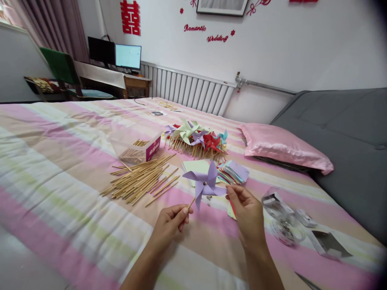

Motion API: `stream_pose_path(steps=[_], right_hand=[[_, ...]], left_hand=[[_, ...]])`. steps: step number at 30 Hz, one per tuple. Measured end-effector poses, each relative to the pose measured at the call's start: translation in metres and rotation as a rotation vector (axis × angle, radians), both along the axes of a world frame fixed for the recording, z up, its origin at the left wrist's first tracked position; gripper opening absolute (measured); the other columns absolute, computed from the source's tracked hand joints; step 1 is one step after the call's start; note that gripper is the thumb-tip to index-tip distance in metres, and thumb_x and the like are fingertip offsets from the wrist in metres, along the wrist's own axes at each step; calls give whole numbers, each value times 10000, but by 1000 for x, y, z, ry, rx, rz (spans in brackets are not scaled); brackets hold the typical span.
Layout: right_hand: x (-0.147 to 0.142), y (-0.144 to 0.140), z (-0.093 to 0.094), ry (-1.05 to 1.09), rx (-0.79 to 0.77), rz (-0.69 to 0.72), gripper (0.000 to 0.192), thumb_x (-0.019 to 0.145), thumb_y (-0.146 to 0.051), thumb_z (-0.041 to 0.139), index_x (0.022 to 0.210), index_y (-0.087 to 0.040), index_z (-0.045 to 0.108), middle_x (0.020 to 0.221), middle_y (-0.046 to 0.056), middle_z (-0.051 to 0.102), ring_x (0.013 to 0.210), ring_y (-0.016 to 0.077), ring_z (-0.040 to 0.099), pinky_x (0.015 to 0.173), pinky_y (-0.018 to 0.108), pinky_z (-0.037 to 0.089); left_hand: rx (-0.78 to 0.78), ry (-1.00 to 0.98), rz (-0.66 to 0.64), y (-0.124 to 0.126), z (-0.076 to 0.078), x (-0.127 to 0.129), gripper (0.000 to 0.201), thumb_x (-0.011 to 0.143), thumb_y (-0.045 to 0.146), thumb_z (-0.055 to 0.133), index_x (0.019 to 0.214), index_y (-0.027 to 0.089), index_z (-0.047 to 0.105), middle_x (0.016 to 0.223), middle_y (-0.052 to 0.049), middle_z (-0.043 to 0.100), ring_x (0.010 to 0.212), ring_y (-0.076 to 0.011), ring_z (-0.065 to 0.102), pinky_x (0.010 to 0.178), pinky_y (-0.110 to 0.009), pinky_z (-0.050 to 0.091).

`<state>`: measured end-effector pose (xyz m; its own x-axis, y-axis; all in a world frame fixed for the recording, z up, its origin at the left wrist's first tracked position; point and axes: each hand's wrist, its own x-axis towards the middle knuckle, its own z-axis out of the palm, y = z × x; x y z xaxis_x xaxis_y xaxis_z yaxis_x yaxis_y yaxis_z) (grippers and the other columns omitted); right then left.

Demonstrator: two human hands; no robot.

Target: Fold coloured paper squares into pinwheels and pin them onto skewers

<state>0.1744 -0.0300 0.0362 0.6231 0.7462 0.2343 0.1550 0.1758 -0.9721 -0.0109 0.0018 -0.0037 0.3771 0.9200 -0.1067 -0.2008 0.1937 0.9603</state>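
Note:
A lilac paper pinwheel (204,183) with a pin at its centre is held up above the bed. My left hand (174,219) is closed on its thin wooden stick, pinched between thumb and fingers. One blade's tip is pinched by my right hand (246,213). Behind the pinwheel lie a pale green paper sheet stack (193,167) and a fanned stack of coloured paper squares (234,172). Loose wooden sticks (142,179) are spread to the left. Several small metal pins (209,198) rest on the sheet below the pinwheel.
Finished pinwheels (196,137) are heaped farther back, beside a clear plastic box (134,153) with sticks inside. At right are a round clear container (286,231) and opened small boxes (328,243). A pink pillow (287,145) lies by the grey headboard (344,125).

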Motion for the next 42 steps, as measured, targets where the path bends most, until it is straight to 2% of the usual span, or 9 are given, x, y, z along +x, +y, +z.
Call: stream_pose_path(steps=[4, 11, 13, 16, 20, 27, 32, 39, 42], right_hand=[[1, 0, -1, -7, -61, 58, 274, 686, -408, 706, 809, -163, 692, 718, 34, 679, 637, 165, 596, 617, 295, 494], [-9, -2, 2, 6, -168, 281, 262, 689, -412, 714, 741, -158, 673, 671, 32, 664, 626, 170, 609, 644, 305, 499], [-9, -1, 3, -9, -156, 288, 275, 700, -422, 706, 772, -159, 671, 732, 54, 685, 706, 195, 632, 697, 325, 502], [-9, -1, 4, -3, -72, 273, 344, 684, -420, 726, 908, -170, 652, 926, 93, 701, 896, 233, 637, 821, 367, 488], [-12, 1, 3, 110, -15, 333, 408, 683, -425, 727, 982, -170, 620, 961, 108, 710, 913, 248, 652, 805, 374, 504], [-15, 3, -2, 256, -46, 174, 314, 625, -380, 776, 801, -146, 661, 769, 59, 722, 744, 220, 667, 680, 316, 517], [-13, 3, -4, 251, -51, 164, 301, 624, -362, 779, 775, -130, 663, 718, 55, 707, 680, 197, 641, 620, 292, 494], [-11, 4, -11, 214, -25, 184, 303, 645, -373, 759, 787, -123, 664, 784, 79, 720, 781, 238, 650, 692, 324, 495], [-12, 4, -9, 208, -50, 188, 330, 647, -394, 760, 799, -122, 654, 781, 80, 719, 747, 227, 648, 645, 302, 491]], left_hand=[[-13, -17, 9, 1, 0, 0, 330, 717, 443, 681, 763, 117, 708, 567, 14, 500, 474, -64, 364, 468, -210, 266], [-35, -31, 22, 3, 0, 0, 354, 695, 460, 696, 755, 112, 707, 566, 16, 505, 464, -55, 371, 465, -203, 253], [-39, -27, 31, 3, 1, 0, 367, 681, 469, 702, 754, 110, 709, 559, 15, 504, 461, -59, 371, 463, -207, 256], [-11, -3, 14, 3, 2, 1, 366, 677, 473, 696, 733, 112, 708, 553, 12, 505, 459, -67, 373, 458, -213, 259], [42, 58, -64, 1, -1, 6, 380, 683, 495, 675, 678, 116, 696, 527, 14, 492, 458, -73, 379, 459, -214, 280], [33, 83, -106, -6, -8, 15, 410, 703, 510, 657, 772, 110, 710, 546, 13, 496, 463, -74, 383, 451, -205, 264], [29, 87, -116, -7, -7, 16, 441, 700, 533, 649, 771, 101, 706, 537, 18, 485, 456, -69, 373, 451, -203, 255], [46, 89, -135, -7, -7, 15, 455, 694, 542, 651, 767, 96, 710, 525, 21, 476, 457, -64, 361, 452, -200, 240], [18, 70, -119, -9, -6, 17, 445, 676, 537, 668, 747, 99, 706, 517, 23, 477, 444, -63, 362, 437, -197, 244]])
